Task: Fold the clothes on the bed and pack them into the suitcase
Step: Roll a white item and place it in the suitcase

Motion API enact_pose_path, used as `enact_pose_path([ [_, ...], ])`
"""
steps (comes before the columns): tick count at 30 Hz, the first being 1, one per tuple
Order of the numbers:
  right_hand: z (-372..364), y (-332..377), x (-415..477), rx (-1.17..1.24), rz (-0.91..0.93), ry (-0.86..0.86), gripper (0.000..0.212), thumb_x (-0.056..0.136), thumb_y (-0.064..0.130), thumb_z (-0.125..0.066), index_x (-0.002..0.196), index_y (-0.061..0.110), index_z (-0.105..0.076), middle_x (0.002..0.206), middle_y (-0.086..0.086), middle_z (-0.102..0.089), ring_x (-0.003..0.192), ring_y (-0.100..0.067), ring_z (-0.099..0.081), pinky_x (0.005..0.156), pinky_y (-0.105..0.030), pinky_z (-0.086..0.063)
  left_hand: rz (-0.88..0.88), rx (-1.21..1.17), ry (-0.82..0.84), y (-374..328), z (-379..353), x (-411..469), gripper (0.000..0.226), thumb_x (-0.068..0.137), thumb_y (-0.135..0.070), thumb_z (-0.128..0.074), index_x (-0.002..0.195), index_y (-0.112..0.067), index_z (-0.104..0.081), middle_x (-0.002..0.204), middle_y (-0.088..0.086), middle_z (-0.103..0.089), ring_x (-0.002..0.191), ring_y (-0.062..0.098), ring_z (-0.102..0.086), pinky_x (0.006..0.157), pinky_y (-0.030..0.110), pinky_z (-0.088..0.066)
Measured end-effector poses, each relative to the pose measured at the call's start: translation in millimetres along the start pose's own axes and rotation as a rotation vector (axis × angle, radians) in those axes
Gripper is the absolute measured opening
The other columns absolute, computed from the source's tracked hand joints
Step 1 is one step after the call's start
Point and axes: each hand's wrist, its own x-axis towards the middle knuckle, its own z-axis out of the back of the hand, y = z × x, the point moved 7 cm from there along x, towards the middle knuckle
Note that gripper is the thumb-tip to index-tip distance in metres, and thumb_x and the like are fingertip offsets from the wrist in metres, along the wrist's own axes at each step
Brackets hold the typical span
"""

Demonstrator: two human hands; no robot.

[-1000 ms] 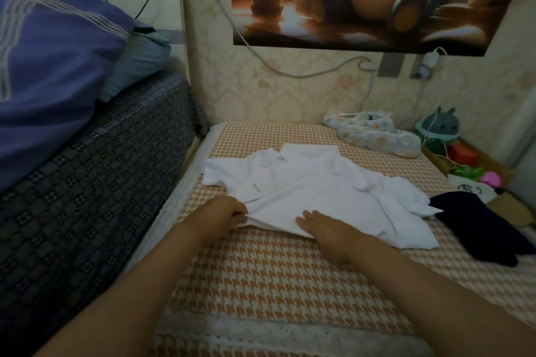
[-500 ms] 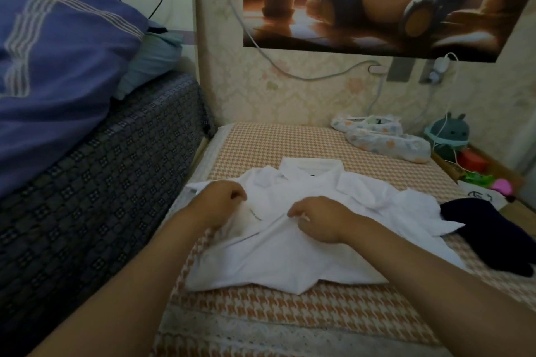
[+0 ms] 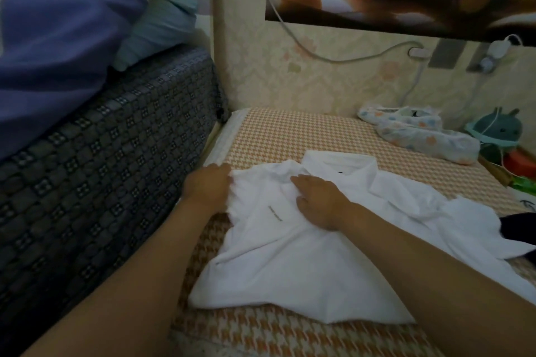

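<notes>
Left hand (image 3: 207,187): fingers bunched on the sleeve edge of the white collared short-sleeved shirt (image 3: 290,264), at the shirt's 10 o'clock. Right hand (image 3: 319,201): flat, fingers straight, pressing the chest just under the collar, near 12. The hands are close together but not touching, with a small dark print line below them.

Shirt lies front up on the bed's orange-and-white houndstooth sheet (image 3: 290,130), collar toward 12, hem toward 6, rumpled. The far sleeve trails to 3 o'clock. No fold looks set yet; my reading is that the first sleeve fold is in hand.

At 3 o'clock, a dark navy garment (image 3: 522,226) meets the white sleeve; over or under, cannot tell. At 1 o'clock, a floral fabric bundle (image 3: 426,139), well apart. Suitcase not in view.

Risks:
- If the pressing palm slips as the sleeve comes across, the whole body drags and the fold skews.
- Wrinkles under the palm get pressed in.
- The trailing sleeve may catch the navy piece.
</notes>
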Motion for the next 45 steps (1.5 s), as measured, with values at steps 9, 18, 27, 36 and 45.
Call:
enact_pose_path([
  [9, -4.9, -11.3, 11.2, -0.008, -0.04, 0.058, 0.063, 0.102, 0.05, -0.034, 0.157, 0.026, -0.017, 0.165, -0.004, -0.013, 0.151, -0.022, -0.011, 0.122, -0.047, -0.011, -0.044, 0.1, -0.143, -31.0, 39.4, -15.1, 0.03, 0.086, -0.016, -0.056, 0.114, -0.028, -0.057, 0.117, 0.003, -0.055, 0.108, 0.025, -0.052, 0.087, 0.035, -0.041],
  [18, 22.7, -19.1, 11.1, -0.188, -0.048, -0.151, 0.045, 0.096, 0.039, -0.049, 0.139, 0.025, -0.048, 0.134, -0.005, -0.051, 0.123, -0.026, -0.044, 0.106, -0.042, -0.028, -0.179, -0.12, 0.23, -93.2, -1.1, -44.1, 0.043, 0.081, -0.064, -0.062, 0.105, -0.029, -0.067, 0.106, -0.005, -0.061, 0.095, 0.016, -0.056, 0.085, 0.033, -0.048],
  [27, 18.0, -30.1, 15.9, -0.041, -0.038, -0.255, 0.033, 0.096, 0.028, -0.047, 0.125, 0.022, -0.062, 0.121, -0.006, -0.061, 0.11, -0.028, -0.053, 0.099, -0.041, -0.038, -0.211, 0.021, 0.029, -100.8, 3.0, -41.0, 0.031, 0.092, -0.045, -0.052, 0.096, -0.021, -0.072, 0.101, -0.004, -0.066, 0.097, 0.02, -0.061, 0.072, 0.027, -0.038],
  [36, 23.7, -32.7, 9.9, 0.01, 0.02, -0.401, 0.024, 0.098, 0.025, -0.048, 0.108, 0.012, -0.066, 0.104, -0.009, -0.065, 0.096, -0.029, -0.057, 0.089, -0.04, -0.039, -0.021, -0.136, -0.044, -86.0, 12.0, -20.9, 0.024, 0.102, -0.02, -0.038, 0.111, -0.011, -0.058, 0.111, 0.009, -0.064, 0.098, 0.026, -0.06, 0.08, 0.033, -0.041],
  [45, 36.4, -64.2, 42.6, -0.082, -0.257, -0.372, 0.025, 0.099, 0.024, -0.037, 0.113, 0.017, -0.056, 0.111, -0.006, -0.066, 0.102, -0.027, -0.06, 0.095, -0.04, -0.036, 0.496, -0.715, -0.09, -11.8, 20.9, 40.5, 0.032, 0.1, -0.025, -0.043, 0.108, -0.003, -0.065, 0.118, 0.02, -0.064, 0.105, 0.037, -0.059, 0.09, 0.04, -0.05],
])
